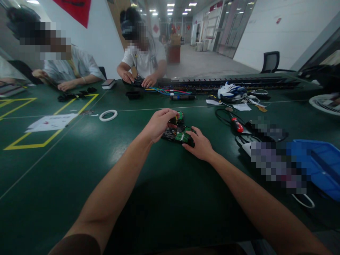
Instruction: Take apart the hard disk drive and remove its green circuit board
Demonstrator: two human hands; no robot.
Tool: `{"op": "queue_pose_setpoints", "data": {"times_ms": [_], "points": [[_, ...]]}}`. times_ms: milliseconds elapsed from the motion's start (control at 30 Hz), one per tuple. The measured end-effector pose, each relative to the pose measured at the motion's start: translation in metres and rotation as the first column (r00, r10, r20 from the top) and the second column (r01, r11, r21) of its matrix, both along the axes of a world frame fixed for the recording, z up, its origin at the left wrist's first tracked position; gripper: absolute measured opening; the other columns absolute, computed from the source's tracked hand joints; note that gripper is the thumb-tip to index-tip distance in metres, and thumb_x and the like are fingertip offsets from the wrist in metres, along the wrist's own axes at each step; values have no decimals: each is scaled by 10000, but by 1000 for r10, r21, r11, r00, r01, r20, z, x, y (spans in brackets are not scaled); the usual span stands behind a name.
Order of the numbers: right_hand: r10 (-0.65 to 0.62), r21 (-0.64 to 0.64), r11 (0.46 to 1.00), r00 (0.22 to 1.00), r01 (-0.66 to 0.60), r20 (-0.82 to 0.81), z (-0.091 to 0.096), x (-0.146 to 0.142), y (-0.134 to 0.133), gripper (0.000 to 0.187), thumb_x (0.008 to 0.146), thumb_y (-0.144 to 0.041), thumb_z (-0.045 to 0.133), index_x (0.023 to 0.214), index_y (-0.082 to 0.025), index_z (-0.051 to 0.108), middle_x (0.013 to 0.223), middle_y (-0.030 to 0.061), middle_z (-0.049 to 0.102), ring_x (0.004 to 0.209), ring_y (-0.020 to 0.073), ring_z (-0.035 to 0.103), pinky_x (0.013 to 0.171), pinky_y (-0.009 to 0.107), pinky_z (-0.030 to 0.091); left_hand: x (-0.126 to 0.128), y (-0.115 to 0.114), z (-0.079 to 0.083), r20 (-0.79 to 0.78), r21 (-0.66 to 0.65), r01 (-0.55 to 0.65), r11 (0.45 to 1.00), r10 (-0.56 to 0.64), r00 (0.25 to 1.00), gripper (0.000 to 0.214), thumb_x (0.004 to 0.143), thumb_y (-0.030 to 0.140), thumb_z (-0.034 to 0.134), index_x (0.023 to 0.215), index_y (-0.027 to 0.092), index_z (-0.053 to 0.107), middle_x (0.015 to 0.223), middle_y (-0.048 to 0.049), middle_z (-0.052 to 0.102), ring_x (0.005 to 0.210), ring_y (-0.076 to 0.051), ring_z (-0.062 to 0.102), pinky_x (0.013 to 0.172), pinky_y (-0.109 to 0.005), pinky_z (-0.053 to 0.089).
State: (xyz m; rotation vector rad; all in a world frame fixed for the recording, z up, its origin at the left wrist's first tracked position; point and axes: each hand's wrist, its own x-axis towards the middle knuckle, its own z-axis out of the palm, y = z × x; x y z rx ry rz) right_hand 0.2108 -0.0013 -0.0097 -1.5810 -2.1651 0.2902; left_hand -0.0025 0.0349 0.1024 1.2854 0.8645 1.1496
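My left hand [159, 123] is closed in a pinch, thumb and fingers on a small dark part with a green circuit board [180, 116]. That part is tilted up just behind a flat black device with a green circuit board [174, 134] lying on the table. Whether the two pieces touch is hard to tell. My right hand [201, 144] grips the device's right edge, its thumb at the near side and its fingers over the top. The left fingertips partly hide the small part.
On the green table [148, 198] lie a white tape roll [108, 115], a red-handled screwdriver [237, 125], gloves [231, 91], coloured cables [164, 91] and a blue tray [318, 166]. Across the table, a person [145, 56] handles a dark object; another person [71, 71] sits left.
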Motion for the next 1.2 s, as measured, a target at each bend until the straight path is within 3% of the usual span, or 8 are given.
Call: {"op": "queue_pose_setpoints", "data": {"times_ms": [333, 667, 933, 1200], "points": [[-2, -4, 1000, 1000, 2, 8, 1, -1, 0, 663, 909, -565, 662, 1485, -279, 500, 1654, 130, 308, 1335, 387, 554, 1064, 561, 500, 0, -2, 1, 40, -36, 59, 998, -57, 998, 137, 878, 284, 651, 926, 160, 687, 971, -92, 662, 906, -200, 630, 609, -269, 550], [-7, -3, 1000, 1000, 7, 16, 2, -1, 0, 667, 909, -580, 656, 1484, -285, 494, 1657, 127, 306, 1310, 394, 569, 1027, 570, 524, 4, 3, -9, 183, -128, 102, 986, -78, 980, 146, 890, 282, 626, 970, 165, 591, 968, -122, 720, 1015, -257, 701, 757, -381, 611], [-4, -3, 1000, 1000, 4, 23, 3, -1, -1, 661, 913, -571, 657, 1484, -281, 493, 1656, 128, 307, 1299, 394, 576, 1012, 571, 534, 1, 3, -5, 122, -70, 35, 997, -26, 992, 139, 845, 280, 660, 810, 147, 681, 925, -98, 638, 913, -215, 616, 730, -377, 632], [-7, -10, 1000, 1000, 8, 20, 2, 0, 0, 665, 909, -576, 665, 1480, -275, 502, 1658, 129, 301, 1310, 399, 570, 1024, 572, 525, -2, 6, -4, 82, -68, -16, 998, 22, 996, 136, 846, 283, 630, 830, 158, 682, 964, -103, 628, 886, -214, 619, 668, -336, 610]]}}
